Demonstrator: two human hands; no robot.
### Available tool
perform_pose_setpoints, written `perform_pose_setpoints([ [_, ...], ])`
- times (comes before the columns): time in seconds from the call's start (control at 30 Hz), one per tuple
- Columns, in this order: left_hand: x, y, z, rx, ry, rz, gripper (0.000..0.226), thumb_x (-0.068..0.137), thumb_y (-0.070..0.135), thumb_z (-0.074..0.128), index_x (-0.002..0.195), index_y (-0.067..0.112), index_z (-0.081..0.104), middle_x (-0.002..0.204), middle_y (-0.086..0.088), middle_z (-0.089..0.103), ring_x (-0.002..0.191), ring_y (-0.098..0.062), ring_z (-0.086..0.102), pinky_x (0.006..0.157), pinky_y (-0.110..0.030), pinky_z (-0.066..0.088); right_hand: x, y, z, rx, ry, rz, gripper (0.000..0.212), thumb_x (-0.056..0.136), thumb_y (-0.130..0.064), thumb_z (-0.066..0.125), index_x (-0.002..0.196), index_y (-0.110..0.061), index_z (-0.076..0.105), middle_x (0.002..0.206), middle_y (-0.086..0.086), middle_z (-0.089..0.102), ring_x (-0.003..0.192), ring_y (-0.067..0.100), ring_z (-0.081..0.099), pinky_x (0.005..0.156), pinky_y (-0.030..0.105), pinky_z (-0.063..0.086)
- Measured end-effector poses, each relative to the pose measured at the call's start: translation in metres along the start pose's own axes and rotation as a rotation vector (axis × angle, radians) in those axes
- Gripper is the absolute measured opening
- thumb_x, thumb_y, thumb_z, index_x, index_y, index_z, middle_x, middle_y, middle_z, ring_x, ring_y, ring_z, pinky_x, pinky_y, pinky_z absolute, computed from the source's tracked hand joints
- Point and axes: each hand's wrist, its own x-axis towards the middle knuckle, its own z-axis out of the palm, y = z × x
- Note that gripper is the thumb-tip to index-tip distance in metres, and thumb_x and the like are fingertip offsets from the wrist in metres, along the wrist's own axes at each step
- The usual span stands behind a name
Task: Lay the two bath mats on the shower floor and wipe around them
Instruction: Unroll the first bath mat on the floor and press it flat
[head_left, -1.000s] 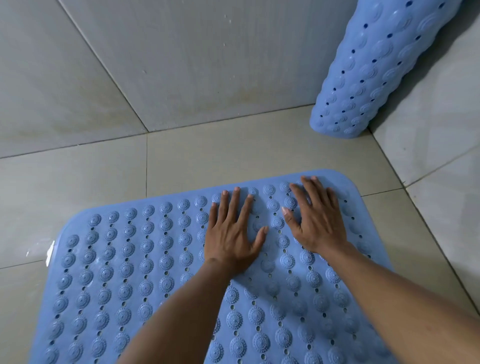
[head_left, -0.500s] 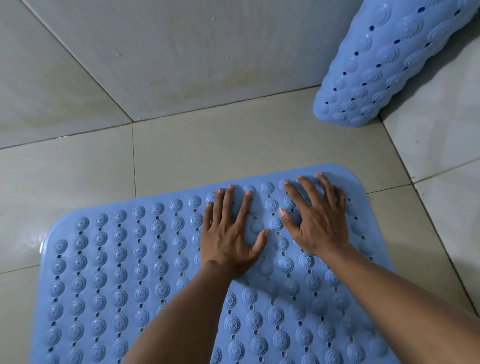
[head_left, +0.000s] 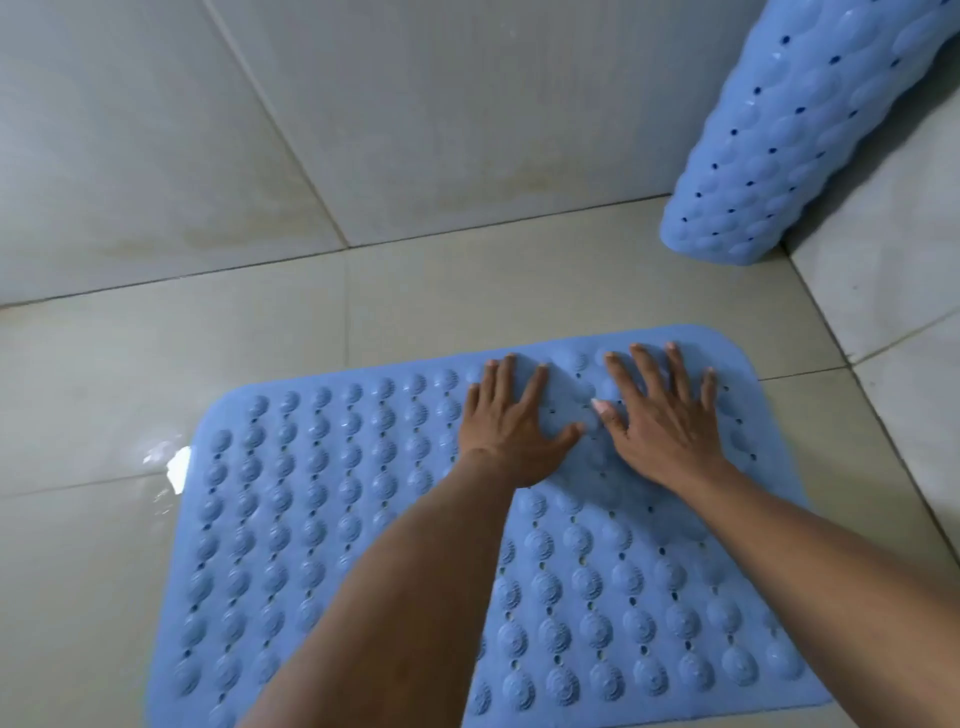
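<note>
A blue studded bath mat (head_left: 322, 519) lies flat on the tiled shower floor (head_left: 467, 280). My left hand (head_left: 511, 426) presses palm-down on its far edge, fingers spread. Just right of it, my right hand (head_left: 662, 421) also lies flat on the mat near the far right corner. Neither hand holds anything. The second blue mat (head_left: 784, 135) leans curled against the wall corner at the upper right, its lower end on the floor.
Grey tiled walls (head_left: 415, 104) rise behind and to the right (head_left: 893, 291) of the floor. A small white scrap or wet glint (head_left: 176, 465) sits at the mat's left edge. Bare floor lies between the two mats.
Both hands have slid toward the mat's far edge, staying flat on it. The view has shifted, so the mat and the leaning mat sit further right in frame.
</note>
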Motion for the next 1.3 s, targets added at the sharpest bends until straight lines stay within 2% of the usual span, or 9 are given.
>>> perform_pose_setpoints([
  [0.07,-0.016,-0.007,0.0,-0.045,-0.029,0.01,0.088,0.093,0.078,0.031,0.163,0.035,-0.001,0.171,-0.002,-0.017,0.157,-0.024,-0.016,0.127,-0.045,-0.004,-0.008,-0.014,0.001,0.036,0.029,0.029,0.071,0.094,-0.06,0.021,0.158,-0.029,0.026,0.167,0.004,0.021,0.156,0.032,0.005,0.117,0.071,0.008],
  [0.17,-0.055,-0.044,0.001,-0.043,0.011,0.011,0.084,0.097,0.072,0.03,0.162,0.034,-0.006,0.17,-0.001,-0.018,0.156,-0.024,-0.018,0.127,-0.045,-0.005,-0.029,-0.048,-0.002,0.09,0.016,-0.008,0.067,0.099,-0.053,0.026,0.159,-0.025,0.023,0.169,0.002,0.016,0.156,0.027,0.003,0.12,0.064,0.006],
  [0.27,-0.089,-0.107,-0.007,-0.025,0.05,-0.105,0.082,0.099,0.067,0.032,0.163,0.03,-0.004,0.171,-0.001,-0.015,0.157,-0.025,-0.014,0.127,-0.046,-0.001,-0.039,-0.097,-0.008,0.108,-0.072,-0.119,0.066,0.102,-0.05,0.033,0.161,-0.027,0.016,0.17,-0.002,0.009,0.156,0.022,-0.001,0.123,0.058,0.005],
  [0.4,-0.106,-0.182,-0.024,-0.082,0.137,-0.297,0.078,0.101,0.062,0.03,0.163,0.026,-0.001,0.171,-0.002,-0.011,0.157,-0.027,-0.011,0.127,-0.045,0.001,-0.036,-0.176,-0.011,0.159,-0.099,-0.229,0.065,0.102,-0.049,0.036,0.16,-0.026,0.019,0.169,-0.002,0.012,0.156,0.022,0.002,0.123,0.055,0.008],
  [0.53,-0.108,-0.233,-0.021,-0.026,0.207,-0.26,0.073,0.103,0.056,0.033,0.164,0.024,0.008,0.172,-0.002,-0.003,0.158,-0.025,-0.009,0.127,-0.043,0.0,-0.023,-0.241,-0.003,0.186,-0.086,-0.319,0.064,0.102,-0.049,0.036,0.159,-0.024,0.021,0.168,-0.002,0.014,0.156,0.022,0.003,0.124,0.054,0.006],
  [0.63,-0.095,-0.259,-0.012,-0.024,0.277,-0.192,0.071,0.103,0.051,0.036,0.163,0.021,0.014,0.172,-0.002,0.006,0.158,-0.026,-0.003,0.126,-0.044,0.002,-0.005,-0.269,0.015,0.181,-0.077,-0.288,0.064,0.102,-0.048,0.035,0.159,-0.022,0.023,0.168,0.001,0.017,0.156,0.024,0.004,0.124,0.055,0.005],
  [0.77,-0.076,-0.273,0.002,-0.032,0.353,-0.141,0.074,0.098,0.055,0.032,0.163,0.023,0.017,0.171,0.0,0.012,0.158,-0.023,0.002,0.127,-0.044,0.005,0.004,-0.284,0.039,0.138,0.066,-0.226,0.063,0.096,-0.047,0.038,0.153,-0.019,0.038,0.162,0.005,0.033,0.153,0.029,0.02,0.122,0.059,0.014],
  [0.87,-0.072,-0.277,0.008,-0.028,0.387,-0.162,0.075,0.097,0.058,0.032,0.163,0.026,0.016,0.171,0.004,0.012,0.158,-0.021,0.003,0.126,-0.042,0.005,0.004,-0.286,0.047,0.095,0.145,-0.211,0.06,0.094,-0.043,0.045,0.15,-0.022,0.043,0.159,0.006,0.037,0.151,0.03,0.025,0.121,0.057,0.015],
  [1.3,-0.072,-0.277,0.004,-0.077,0.327,-0.187,0.08,0.089,0.052,0.04,0.162,0.03,0.019,0.171,0.008,0.011,0.158,-0.019,0.002,0.126,-0.044,0.008,0.006,-0.285,0.047,0.085,0.167,-0.23,0.055,0.095,-0.041,0.047,0.148,-0.027,0.049,0.159,0.005,0.04,0.152,0.032,0.025,0.119,0.062,0.017],
])
